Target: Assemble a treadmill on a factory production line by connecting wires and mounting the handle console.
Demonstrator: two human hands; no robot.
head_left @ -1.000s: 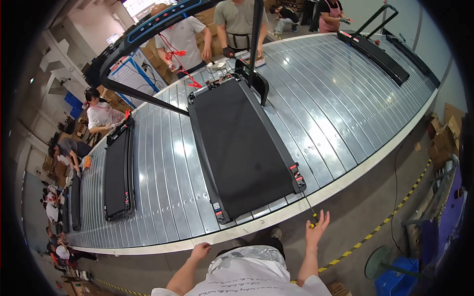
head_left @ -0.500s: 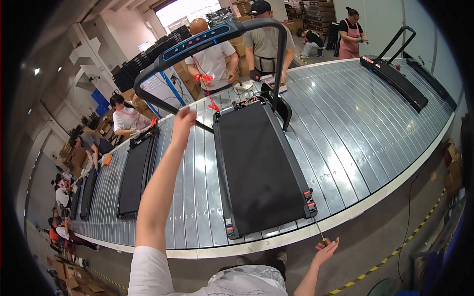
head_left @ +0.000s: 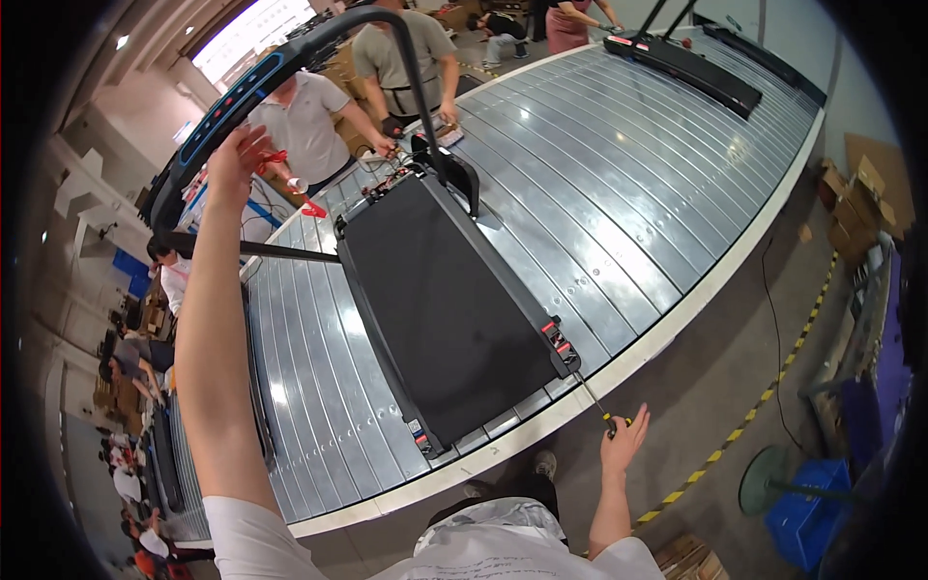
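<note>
Left hand [head_left: 235, 155] grips the treadmill console [head_left: 224, 106]; right hand [head_left: 623, 440] clamps a screwdriver [head_left: 597, 404] near red-labelled end caps [head_left: 559, 343].

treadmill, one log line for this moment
left hand: on console bar | right hand: holds screwdriver at treadmill rear corner

A wide conveyor of ribbed grey metal slats [head_left: 619, 174] curves through the hall; grey concrete floor [head_left: 715, 387] carries a yellow-black striped line [head_left: 764, 406]; cardboard boxes [head_left: 855, 208] stand right; daylight enters a far window [head_left: 242, 39].
</note>
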